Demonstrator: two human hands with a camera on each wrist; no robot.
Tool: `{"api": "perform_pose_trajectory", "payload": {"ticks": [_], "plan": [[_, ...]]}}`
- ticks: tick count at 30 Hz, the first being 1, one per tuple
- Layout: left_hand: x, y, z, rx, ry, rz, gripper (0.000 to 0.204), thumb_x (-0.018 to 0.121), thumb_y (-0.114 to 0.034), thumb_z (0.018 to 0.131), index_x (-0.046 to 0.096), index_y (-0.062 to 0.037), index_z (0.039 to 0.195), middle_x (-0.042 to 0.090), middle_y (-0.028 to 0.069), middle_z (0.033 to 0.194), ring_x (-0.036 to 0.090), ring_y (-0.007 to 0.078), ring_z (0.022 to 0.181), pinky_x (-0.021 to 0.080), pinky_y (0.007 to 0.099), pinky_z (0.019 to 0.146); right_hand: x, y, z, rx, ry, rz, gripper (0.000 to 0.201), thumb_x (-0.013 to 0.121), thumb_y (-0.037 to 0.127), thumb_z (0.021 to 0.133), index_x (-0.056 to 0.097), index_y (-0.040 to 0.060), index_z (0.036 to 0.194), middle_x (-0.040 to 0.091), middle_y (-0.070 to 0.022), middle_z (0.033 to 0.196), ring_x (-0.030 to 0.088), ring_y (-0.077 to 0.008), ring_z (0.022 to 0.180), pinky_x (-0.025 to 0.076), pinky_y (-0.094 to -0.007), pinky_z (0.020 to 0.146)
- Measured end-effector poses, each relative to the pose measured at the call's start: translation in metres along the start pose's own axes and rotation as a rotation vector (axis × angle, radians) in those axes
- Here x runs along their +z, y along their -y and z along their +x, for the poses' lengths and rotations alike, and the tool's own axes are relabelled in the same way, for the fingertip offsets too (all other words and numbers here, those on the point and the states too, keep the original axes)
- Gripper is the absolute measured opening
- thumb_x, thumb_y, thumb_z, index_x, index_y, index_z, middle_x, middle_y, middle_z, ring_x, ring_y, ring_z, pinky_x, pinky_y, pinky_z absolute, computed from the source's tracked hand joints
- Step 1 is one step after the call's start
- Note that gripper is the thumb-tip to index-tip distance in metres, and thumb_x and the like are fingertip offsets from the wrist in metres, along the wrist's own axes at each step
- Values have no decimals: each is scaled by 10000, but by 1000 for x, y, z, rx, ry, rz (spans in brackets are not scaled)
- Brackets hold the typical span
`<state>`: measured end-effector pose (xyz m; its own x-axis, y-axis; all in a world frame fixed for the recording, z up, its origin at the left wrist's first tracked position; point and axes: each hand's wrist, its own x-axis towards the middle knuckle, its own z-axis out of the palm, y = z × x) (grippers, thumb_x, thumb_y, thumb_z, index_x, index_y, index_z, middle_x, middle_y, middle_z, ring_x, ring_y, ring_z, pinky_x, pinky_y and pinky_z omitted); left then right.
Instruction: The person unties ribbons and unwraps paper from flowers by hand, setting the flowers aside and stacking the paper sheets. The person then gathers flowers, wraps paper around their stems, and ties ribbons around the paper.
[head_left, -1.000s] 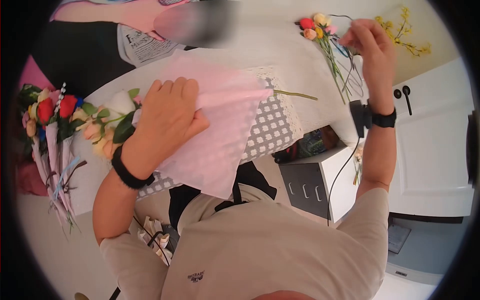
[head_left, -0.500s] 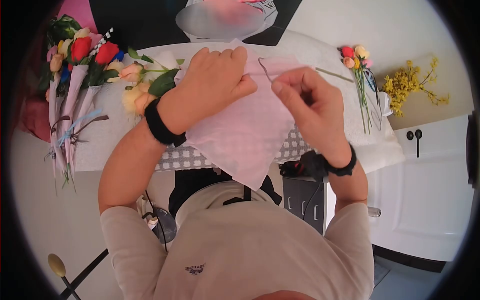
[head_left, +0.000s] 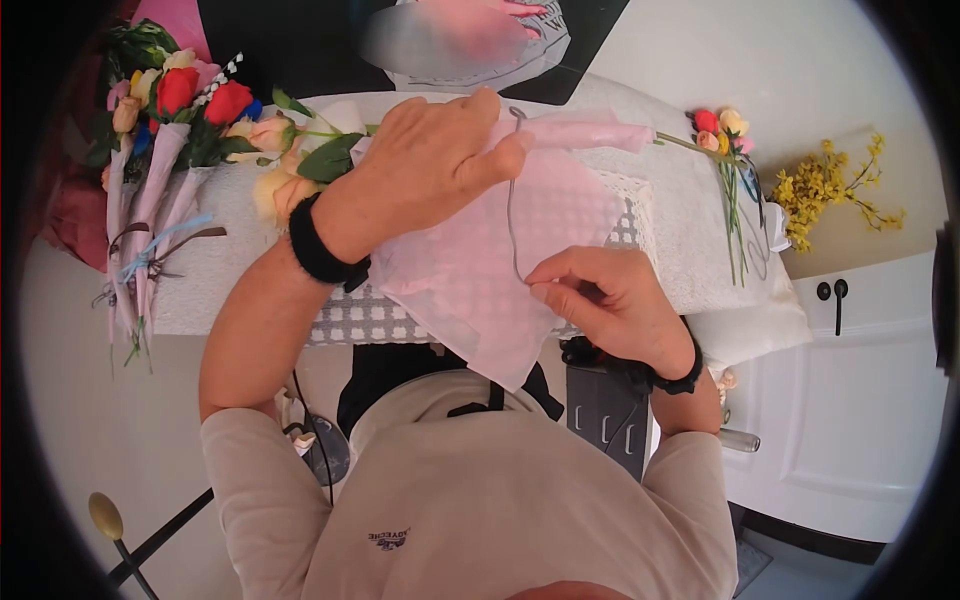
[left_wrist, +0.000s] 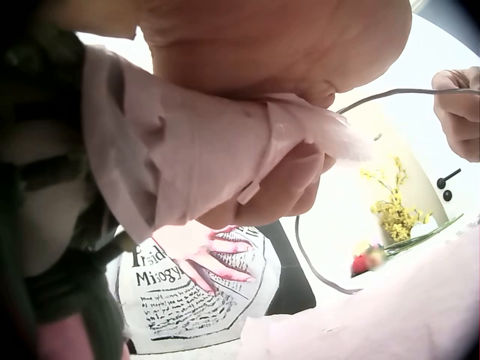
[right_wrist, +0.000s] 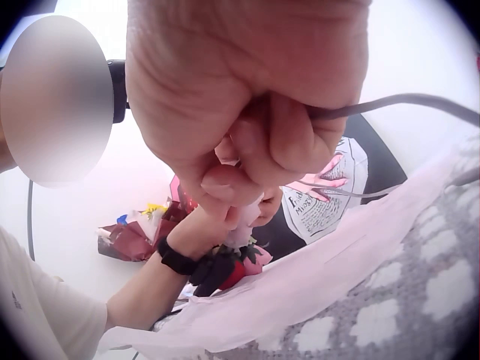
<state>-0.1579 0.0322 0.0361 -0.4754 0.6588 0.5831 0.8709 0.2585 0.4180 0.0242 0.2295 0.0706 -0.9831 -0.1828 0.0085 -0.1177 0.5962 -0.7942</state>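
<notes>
My left hand (head_left: 430,150) grips a flower bunch rolled in pink tissue paper (left_wrist: 195,135). Peach roses (head_left: 275,190) and green leaves stick out to the left of that hand, while a bare green stem (head_left: 685,146) comes out of the roll at the right. A thin grey ribbon (head_left: 514,215) crosses the roll beside my left thumb and runs down toward the body. Its lower end is pinched between thumb and fingers of my right hand (head_left: 615,300), over the loose pink sheet (head_left: 470,270). In the right wrist view the ribbon (right_wrist: 390,103) passes through the curled fingers.
Several wrapped bouquets (head_left: 160,160) tied with ribbons lie at the table's left. A small bunch of roses (head_left: 720,130) with long stems lies at the right, near yellow blossom sprigs (head_left: 825,190). A grey-and-white patterned cloth (head_left: 365,318) lies under the paper. Drawers (head_left: 605,410) stand below.
My right hand came from above the rose bunch at the right to the wrapped roll with the ribbon, then drew one end down toward the body. My left hand keeps its grip.
</notes>
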Motion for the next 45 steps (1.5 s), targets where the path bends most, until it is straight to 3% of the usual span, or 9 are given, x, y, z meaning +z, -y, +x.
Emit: {"api": "perform_pose_trajectory", "payload": {"ticks": [3, 9, 17, 22, 31, 34, 37, 43, 45], "plan": [[2, 1, 1, -9, -27, 0, 330, 514, -326, 1016, 469, -14, 917, 542, 229, 717, 532, 472, 698, 388, 541, 652, 6, -9, -2, -110, 45, -41, 89, 729, 33, 955, 755, 21, 1039, 746, -78, 839, 689, -144, 683, 522, -275, 637], [-1, -1, 3, -42, -28, -7, 381, 507, -358, 1025, 473, -11, 869, 549, 228, 706, 536, 471, 683, 400, 535, 634, -1, -11, -4, -107, 123, -139, 109, 749, 42, 913, 753, 34, 1022, 757, -99, 873, 721, -247, 728, 550, -319, 666], [-4, -3, 5, -46, -61, -4, 383, 502, -356, 1020, 500, -4, 868, 566, 234, 722, 545, 474, 690, 412, 529, 642, -9, -21, -16, -76, 232, -203, 86, 741, 49, 901, 750, 50, 986, 744, -96, 843, 724, -282, 758, 544, -350, 671], [-5, 1, 8, -26, -200, -26, 330, 560, -249, 976, 528, 4, 767, 567, 223, 652, 567, 458, 621, 435, 527, 588, -17, -33, -24, -68, 226, -203, 74, 724, 66, 875, 739, 60, 948, 726, -116, 804, 700, -332, 737, 532, -393, 651], [-9, 0, 10, 11, -258, -57, 308, 554, -229, 970, 516, -5, 762, 538, 203, 625, 548, 435, 572, 432, 504, 560, -43, -41, -40, 193, 160, -232, 65, 716, 103, 891, 735, 62, 937, 719, -112, 778, 701, -276, 683, 527, -365, 635], [-10, -2, 11, 100, -313, -33, 264, 560, -203, 943, 503, -21, 760, 529, 183, 622, 523, 417, 566, 413, 485, 563, -51, -46, -42, 232, 93, -242, 73, 715, 100, 908, 737, 45, 950, 701, -86, 742, 665, -209, 645, 510, -331, 627], [-12, -7, 11, 192, -328, 36, 197, 574, -173, 898, 490, -41, 778, 499, 157, 630, 488, 393, 575, 385, 459, 582, -63, -58, -36, 267, -41, -115, 105, 701, 95, 942, 742, 9, 988, 662, -18, 757, 544, -67, 701, 470, -269, 640], [-11, -11, 8, 268, -285, 4, 144, 586, -152, 850, 487, -52, 819, 463, 141, 655, 466, 370, 598, 363, 433, 613, -112, -76, -11, 397, -328, -215, 175, 710, 168, 965, 733, -6, 977, 641, 12, 760, 522, -53, 695, 423, -258, 618], [-9, -10, 8, 309, -292, 13, 141, 589, -158, 844, 495, -55, 826, 464, 135, 660, 469, 362, 602, 363, 429, 615, -124, -86, -5, 316, -316, -168, 173, 713, 169, 965, 733, -2, 973, 629, 18, 748, 514, -48, 685, 414, -257, 608]]}}
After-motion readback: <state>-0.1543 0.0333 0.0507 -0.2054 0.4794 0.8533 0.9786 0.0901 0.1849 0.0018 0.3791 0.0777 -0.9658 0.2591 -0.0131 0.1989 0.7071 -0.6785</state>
